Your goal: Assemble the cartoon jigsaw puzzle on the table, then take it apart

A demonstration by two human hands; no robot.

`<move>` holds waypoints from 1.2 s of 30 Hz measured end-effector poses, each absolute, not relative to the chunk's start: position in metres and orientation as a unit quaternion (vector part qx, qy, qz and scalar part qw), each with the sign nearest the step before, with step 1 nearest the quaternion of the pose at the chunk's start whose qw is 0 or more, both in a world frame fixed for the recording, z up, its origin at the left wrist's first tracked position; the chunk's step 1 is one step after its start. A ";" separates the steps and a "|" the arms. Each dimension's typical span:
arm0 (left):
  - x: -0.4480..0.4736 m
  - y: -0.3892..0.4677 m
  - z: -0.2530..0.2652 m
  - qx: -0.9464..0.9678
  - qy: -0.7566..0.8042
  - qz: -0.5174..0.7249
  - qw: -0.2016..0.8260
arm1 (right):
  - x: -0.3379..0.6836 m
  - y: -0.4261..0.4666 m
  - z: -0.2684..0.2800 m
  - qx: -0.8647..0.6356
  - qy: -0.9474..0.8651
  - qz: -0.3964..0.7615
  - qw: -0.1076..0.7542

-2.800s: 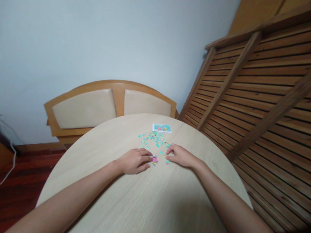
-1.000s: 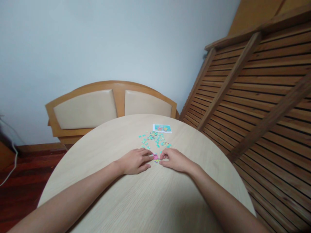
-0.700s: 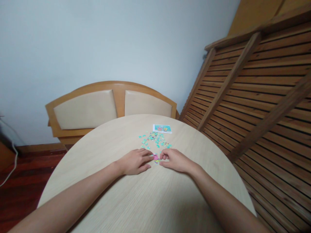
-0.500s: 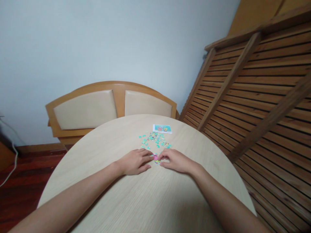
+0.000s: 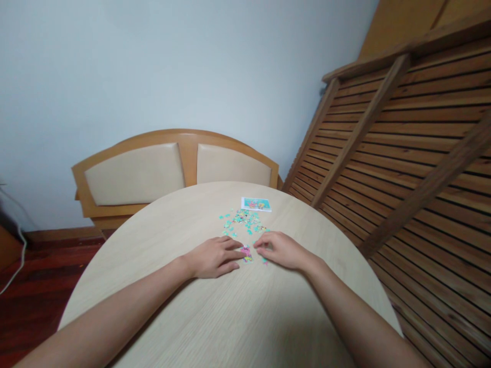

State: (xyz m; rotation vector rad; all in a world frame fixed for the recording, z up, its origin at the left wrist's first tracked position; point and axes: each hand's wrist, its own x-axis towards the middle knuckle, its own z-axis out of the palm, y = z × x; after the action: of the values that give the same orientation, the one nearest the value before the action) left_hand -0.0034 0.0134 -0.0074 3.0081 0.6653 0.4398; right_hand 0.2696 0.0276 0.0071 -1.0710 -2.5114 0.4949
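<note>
Pink-and-yellow flat jigsaw pieces (image 5: 248, 257) are touched, on the pale round wooden table (image 5: 192, 317), by the flat, spread left hand (image 5: 217, 257); beside them the right hand (image 5: 282, 249) is half curled (whether anything is gripped cannot be told).

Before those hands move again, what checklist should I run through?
1. Left hand at the pink section: ok, fingertips at its edge.
2. Right hand free of pieces: cannot tell, fingertips too small to read.
3. Small pink-and-teal piece apart from the right hand: cannot tell, it lies near the thumb.
4. Loose pieces gathered neatly: not ok, scattered.
5. Picture card uncovered: ok, beyond them.
</note>
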 end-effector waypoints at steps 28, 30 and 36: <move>-0.001 0.015 -0.009 0.959 0.221 0.171 0.044 | 0.293 0.054 -0.030 -0.523 -0.830 0.045 0.188; -0.004 0.022 -0.017 0.946 0.265 0.185 0.024 | 0.287 0.055 -0.029 -0.506 -0.839 0.046 0.194; -0.008 0.035 -0.037 0.913 0.371 0.167 0.006 | 0.253 0.066 -0.021 -0.458 -0.871 0.045 0.174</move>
State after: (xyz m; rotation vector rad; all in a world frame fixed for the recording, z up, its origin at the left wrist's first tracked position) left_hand -0.0077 0.0351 -0.0372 2.8588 1.1626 0.5232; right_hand 0.2528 0.0658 -0.0206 -1.2990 -2.4681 0.1278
